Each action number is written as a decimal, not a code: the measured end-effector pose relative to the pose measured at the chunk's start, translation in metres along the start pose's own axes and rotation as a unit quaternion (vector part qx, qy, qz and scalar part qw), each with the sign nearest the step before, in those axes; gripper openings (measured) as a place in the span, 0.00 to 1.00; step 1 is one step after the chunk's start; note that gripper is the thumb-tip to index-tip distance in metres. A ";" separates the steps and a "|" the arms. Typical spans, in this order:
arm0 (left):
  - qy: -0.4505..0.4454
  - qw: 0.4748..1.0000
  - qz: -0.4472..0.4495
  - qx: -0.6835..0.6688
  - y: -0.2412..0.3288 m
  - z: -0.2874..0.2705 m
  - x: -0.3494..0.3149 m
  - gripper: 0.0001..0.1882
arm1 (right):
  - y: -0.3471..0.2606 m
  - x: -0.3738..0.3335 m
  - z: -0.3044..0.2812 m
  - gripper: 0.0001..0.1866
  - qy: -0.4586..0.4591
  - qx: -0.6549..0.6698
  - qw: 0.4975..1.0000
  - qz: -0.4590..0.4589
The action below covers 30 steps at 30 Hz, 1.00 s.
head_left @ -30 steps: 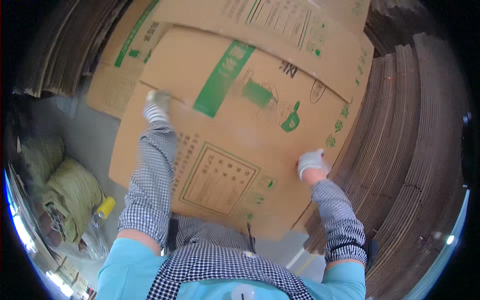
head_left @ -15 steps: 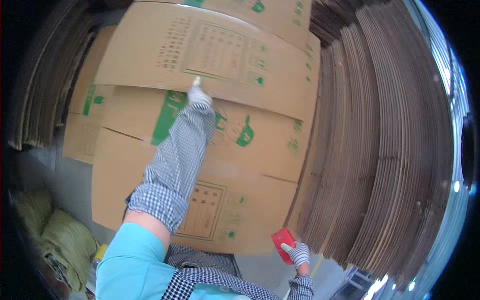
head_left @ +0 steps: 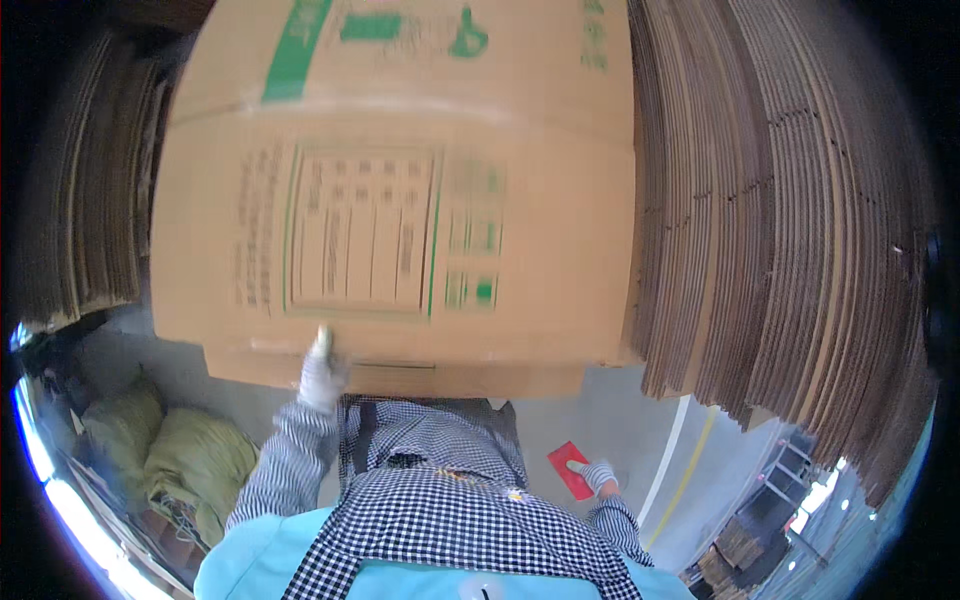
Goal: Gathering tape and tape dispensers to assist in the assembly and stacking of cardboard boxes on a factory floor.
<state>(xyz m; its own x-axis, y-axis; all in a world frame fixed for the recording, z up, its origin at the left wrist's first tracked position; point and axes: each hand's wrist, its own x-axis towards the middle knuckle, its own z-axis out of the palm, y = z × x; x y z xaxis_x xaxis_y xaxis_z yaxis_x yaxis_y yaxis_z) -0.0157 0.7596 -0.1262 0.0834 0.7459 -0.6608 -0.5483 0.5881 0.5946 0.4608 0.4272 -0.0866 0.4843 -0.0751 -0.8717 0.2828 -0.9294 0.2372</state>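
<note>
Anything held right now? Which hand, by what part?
Left hand: cardboard sheet, by its near edge left of middle, thumb on top. Right hand: flat red object, by its right edge, thumb on its face.

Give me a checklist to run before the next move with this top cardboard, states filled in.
1. Left hand at the near edge of the top cardboard: ok.
2. Left hand closed firmly on that edge: cannot tell; it is blurred and its underside is hidden.
3. Right hand free: not ok; it holds a flat red piece.
4. Right hand on the cardboard: not ok; it is apart from it, low and to the right.
5. Printed face showing upward: ok; green markings are visible.
6. Near edge flush with the cardboard beneath: not ok; the lower piece juts out toward the person.
</note>
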 end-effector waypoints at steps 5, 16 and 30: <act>0.095 0.985 -0.140 0.044 -0.103 -0.065 -0.092 0.37 | 0.046 0.028 0.009 0.34 0.001 -0.089 0.993 -0.073; 0.071 0.895 -0.080 -0.432 -0.229 -0.030 -0.069 0.38 | 0.110 0.058 -0.003 0.20 0.065 -0.005 0.985 -0.157; 0.167 0.937 0.188 -0.243 -0.227 -0.018 -0.131 0.27 | 0.034 0.231 -0.018 0.21 0.003 -0.045 0.938 -0.344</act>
<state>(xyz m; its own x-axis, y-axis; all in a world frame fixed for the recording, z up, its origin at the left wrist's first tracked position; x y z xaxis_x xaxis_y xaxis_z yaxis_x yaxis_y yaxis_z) 0.0832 0.5225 -0.1828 -0.4122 0.6852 -0.6005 -0.8070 0.0313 0.5897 0.5972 0.3842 -0.2727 0.1671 0.5336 -0.8290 0.5981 -0.7233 -0.3450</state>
